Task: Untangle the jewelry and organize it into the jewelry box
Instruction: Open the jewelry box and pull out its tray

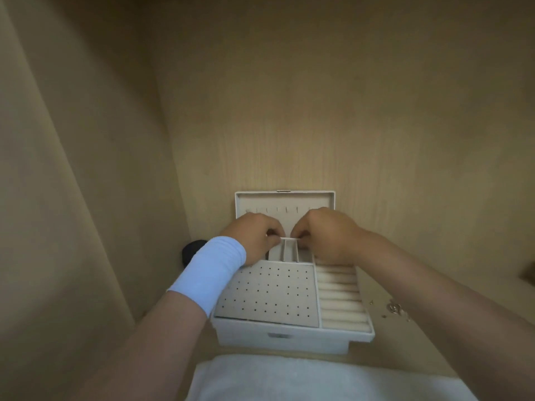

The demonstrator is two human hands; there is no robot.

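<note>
- Box (289,340) sits on the shelf w/ lid (285,198) stood upright vs the back wall. Prob so all compartments are reachable from above w/o a hand propping it.
- L hand (254,238) & R hand (327,235) are both over the rear slots (288,251), knuckles up, facing each other.
- A thin pale strand (289,238) runs short & taut betw them, just above the slots.
- Can't tell if the strand is a chain or sth else: too small & blurred.
- Why taut over the slots: my guess, to pull it straight & lower it lengthwise into one narrow slot so it doesn't re-knot.
- L fingers (275,242): curled tight, thumb & forefinger tips pinching the strand's left end. The others are tucked under, nothing seen in them.
- R fingers (301,237): same, curled in, tips pinching the right end, no gap visible betw the tips.
- Neither hand touches the hole panel (269,293) or the ring rolls (338,299) in front. R wrist passes above the far end of the rolls.
- Rest of the jewelry (395,308): small loose heap on the shelf, right of the box & apart from it, beside the R forearm. Not yet sorted, so prob a fair bit left to do.
- Other bits: band (211,273) on L wrist, cloth (318,377) at the near edge in front of the box, dark round obj (194,246) behind the L wrist, partly hidden.
</note>
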